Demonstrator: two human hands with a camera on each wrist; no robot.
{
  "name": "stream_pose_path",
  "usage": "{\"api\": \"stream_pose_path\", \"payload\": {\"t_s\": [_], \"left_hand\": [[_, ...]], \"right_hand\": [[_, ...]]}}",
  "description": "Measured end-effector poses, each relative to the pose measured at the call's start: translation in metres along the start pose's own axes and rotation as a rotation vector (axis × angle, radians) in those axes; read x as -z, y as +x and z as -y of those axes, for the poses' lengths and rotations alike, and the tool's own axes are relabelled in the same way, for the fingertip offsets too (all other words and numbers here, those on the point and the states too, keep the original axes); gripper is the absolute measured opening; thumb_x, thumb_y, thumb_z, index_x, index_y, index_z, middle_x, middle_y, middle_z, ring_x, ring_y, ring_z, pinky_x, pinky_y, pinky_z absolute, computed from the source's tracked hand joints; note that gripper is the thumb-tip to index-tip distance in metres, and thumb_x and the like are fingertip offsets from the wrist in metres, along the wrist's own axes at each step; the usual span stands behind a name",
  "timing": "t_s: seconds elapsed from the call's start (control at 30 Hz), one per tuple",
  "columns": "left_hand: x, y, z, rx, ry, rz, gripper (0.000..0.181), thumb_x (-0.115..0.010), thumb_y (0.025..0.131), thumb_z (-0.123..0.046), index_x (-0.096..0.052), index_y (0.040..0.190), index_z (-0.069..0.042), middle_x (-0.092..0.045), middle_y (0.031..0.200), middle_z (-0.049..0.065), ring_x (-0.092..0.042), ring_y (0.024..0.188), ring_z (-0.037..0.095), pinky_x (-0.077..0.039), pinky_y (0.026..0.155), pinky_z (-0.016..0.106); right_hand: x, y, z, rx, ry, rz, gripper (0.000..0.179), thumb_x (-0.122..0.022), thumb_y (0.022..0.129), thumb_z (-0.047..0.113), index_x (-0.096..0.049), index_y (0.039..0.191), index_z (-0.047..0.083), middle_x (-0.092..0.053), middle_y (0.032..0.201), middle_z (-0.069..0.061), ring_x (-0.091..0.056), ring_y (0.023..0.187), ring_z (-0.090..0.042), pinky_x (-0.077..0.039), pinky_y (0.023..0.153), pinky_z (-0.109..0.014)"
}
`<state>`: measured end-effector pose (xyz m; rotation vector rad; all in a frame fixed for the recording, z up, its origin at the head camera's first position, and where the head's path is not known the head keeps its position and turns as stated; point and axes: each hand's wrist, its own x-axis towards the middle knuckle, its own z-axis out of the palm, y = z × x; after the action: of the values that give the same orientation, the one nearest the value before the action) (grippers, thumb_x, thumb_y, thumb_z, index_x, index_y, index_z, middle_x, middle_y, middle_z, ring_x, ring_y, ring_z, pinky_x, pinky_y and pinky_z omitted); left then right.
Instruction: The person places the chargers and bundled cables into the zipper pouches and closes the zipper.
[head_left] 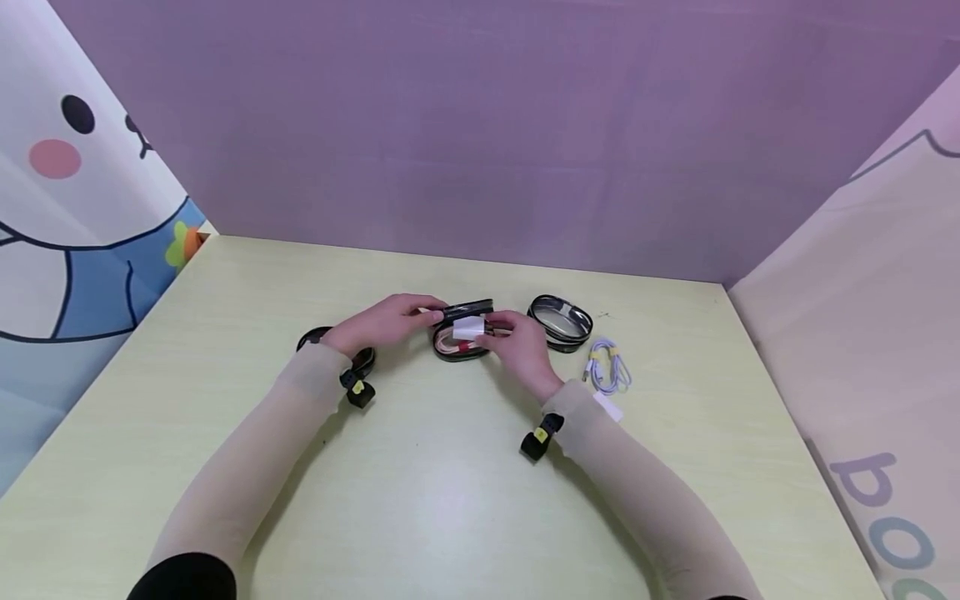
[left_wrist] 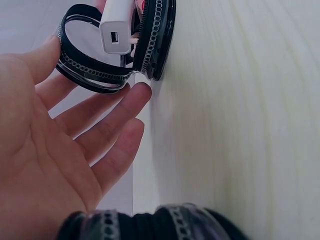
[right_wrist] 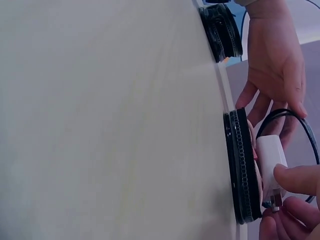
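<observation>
Near the middle of the table lies a small round black zip case [head_left: 459,357], its clear-topped lid [left_wrist: 92,72] raised. My left hand [head_left: 386,322] pinches the lid's edge between thumb and index finger, the other fingers spread loosely. Inside the case sits a pink cable [head_left: 444,340] with a red part. A white USB charger [head_left: 468,327], its port facing left and its metal prongs facing right, is over the case opening. My right hand [head_left: 522,348] grips the charger at its prong end, thumb on one side and fingers on the other.
To the right, another round black case [head_left: 567,340] stands with its lid up. A lilac cable [head_left: 615,372] tied with yellow bands lies in front of it, and a white object [head_left: 608,407] is partly under the right sleeve. A third black case [head_left: 365,362] is half hidden behind my left wrist.
</observation>
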<state>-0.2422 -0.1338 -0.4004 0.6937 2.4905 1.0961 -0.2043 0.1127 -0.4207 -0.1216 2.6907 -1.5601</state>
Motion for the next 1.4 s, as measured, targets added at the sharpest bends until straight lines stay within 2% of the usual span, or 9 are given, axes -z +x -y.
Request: {"api": "stream_pose_path", "payload": {"t_s": [0.17,0.3,0.47,0.57,0.73,0.87,1.03,1.1,1.4], "left_hand": [[-0.001,-0.001,0.000,0.011,-0.021,0.000,0.040,-0.050,0.105,-0.034,-0.059,0.139,-0.016,-0.058,0.137,0.009,-0.050,0.128,0.025,-0.038,0.107,0.047],[-0.001,-0.001,0.001,0.007,-0.016,-0.003,0.039,-0.050,0.105,-0.035,-0.059,0.139,-0.017,-0.058,0.137,0.008,-0.050,0.128,0.025,-0.038,0.106,0.047],[-0.001,-0.002,0.001,-0.003,-0.017,-0.001,0.039,-0.053,0.104,-0.038,-0.061,0.137,-0.020,-0.058,0.137,0.004,-0.051,0.127,0.024,-0.038,0.106,0.047],[-0.001,-0.002,0.000,-0.015,-0.020,0.002,0.037,-0.056,0.102,-0.038,-0.062,0.136,-0.023,-0.059,0.137,0.001,-0.053,0.123,0.022,-0.040,0.104,0.045],[0.000,-0.003,-0.001,-0.069,-0.014,0.001,0.036,-0.061,0.101,-0.030,-0.064,0.136,-0.021,-0.059,0.137,0.002,-0.054,0.124,0.023,-0.041,0.104,0.044],[0.000,-0.003,-0.001,-0.120,-0.010,0.010,0.035,-0.066,0.098,-0.025,-0.067,0.132,-0.018,-0.056,0.141,0.009,-0.047,0.133,0.027,-0.037,0.109,0.047],[0.000,-0.004,-0.003,-0.126,-0.013,0.031,0.029,-0.071,0.093,-0.020,-0.074,0.122,-0.018,-0.053,0.145,0.010,-0.043,0.137,0.029,-0.035,0.110,0.047],[0.000,-0.004,-0.005,-0.124,-0.003,0.039,0.027,-0.073,0.092,-0.018,-0.076,0.118,-0.019,-0.053,0.145,0.010,-0.043,0.137,0.029,-0.036,0.109,0.046],[-0.003,-0.006,-0.011,-0.145,0.057,0.074,0.026,-0.078,0.087,-0.014,-0.078,0.113,-0.018,-0.053,0.143,0.011,-0.045,0.134,0.030,-0.038,0.107,0.045]], "right_hand": [[0.006,-0.002,-0.003,-0.033,0.003,-0.019,0.040,-0.084,0.081,0.014,-0.070,0.117,0.004,-0.071,0.110,-0.011,-0.069,0.098,-0.022,-0.056,0.083,-0.033],[0.008,-0.002,-0.004,-0.055,-0.022,-0.008,0.031,-0.081,0.083,0.016,-0.073,0.112,0.007,-0.073,0.105,-0.008,-0.067,0.095,-0.021,-0.053,0.081,-0.034],[0.007,0.000,-0.004,-0.019,-0.035,0.043,0.024,-0.079,0.086,0.015,-0.076,0.109,0.007,-0.074,0.106,-0.007,-0.067,0.100,-0.022,-0.051,0.089,-0.036],[0.007,0.000,-0.005,-0.012,-0.041,0.060,0.023,-0.078,0.087,0.016,-0.077,0.108,0.007,-0.074,0.107,-0.007,-0.067,0.103,-0.022,-0.049,0.092,-0.036],[0.010,-0.002,-0.007,-0.061,-0.039,0.010,0.020,-0.072,0.091,0.010,-0.075,0.110,0.007,-0.073,0.105,-0.008,-0.067,0.094,-0.021,-0.052,0.085,-0.034],[0.014,-0.003,-0.005,-0.137,0.056,-0.010,0.021,-0.062,0.096,0.008,-0.072,0.114,0.003,-0.071,0.105,-0.013,-0.068,0.090,-0.024,-0.055,0.080,-0.033],[0.015,-0.003,-0.005,-0.259,0.314,0.051,0.028,-0.050,0.104,0.009,-0.062,0.123,-0.006,-0.065,0.115,-0.021,-0.064,0.105,-0.029,-0.056,0.085,-0.031],[0.017,-0.003,-0.004,-0.287,0.368,0.070,0.030,-0.049,0.105,0.012,-0.060,0.125,-0.007,-0.064,0.118,-0.022,-0.062,0.108,-0.030,-0.056,0.086,-0.032],[0.020,-0.009,0.001,-0.310,0.431,0.113,0.034,-0.049,0.105,0.012,-0.056,0.130,-0.010,-0.061,0.123,-0.024,-0.061,0.112,-0.032,-0.055,0.089,-0.034]]}}
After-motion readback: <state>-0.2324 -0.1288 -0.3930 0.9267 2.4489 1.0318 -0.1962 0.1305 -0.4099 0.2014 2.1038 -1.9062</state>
